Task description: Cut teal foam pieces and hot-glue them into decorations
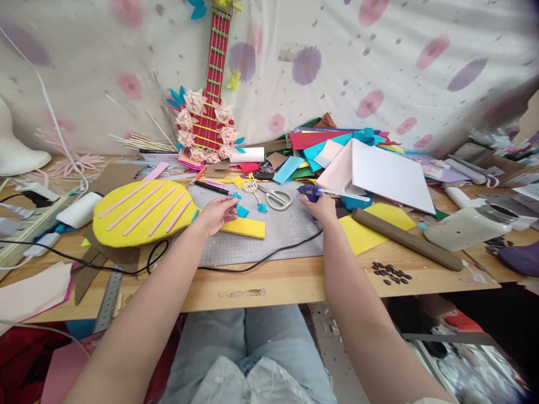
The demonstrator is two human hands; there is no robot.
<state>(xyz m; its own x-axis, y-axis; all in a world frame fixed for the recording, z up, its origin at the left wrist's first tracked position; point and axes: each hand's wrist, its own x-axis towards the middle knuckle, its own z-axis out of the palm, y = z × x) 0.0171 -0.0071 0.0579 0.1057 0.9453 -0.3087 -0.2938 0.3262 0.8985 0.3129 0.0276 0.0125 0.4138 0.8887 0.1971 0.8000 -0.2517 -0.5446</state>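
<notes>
The left hand point(215, 215) is lying on the grey cutting mat point(269, 235), its fingertips pinching a small blue foam piece point(241, 211) just beside the yellow foam guitar shape point(143, 213) at its 9 o'clock, while the right hand point(323, 207) is closing its grip on a blue glue gun point(309, 193) at the mat's 1 o'clock. Scissors point(275, 197) are lying between the two hands, toward 12 o'clock. A brown cardboard tube point(406, 239) is resting across yellow paper on the worktop point(261, 283) at 3 o'clock of the right hand, with a decorated red guitar point(210, 112) leaning on the flowered cloth at 12 o'clock.
</notes>
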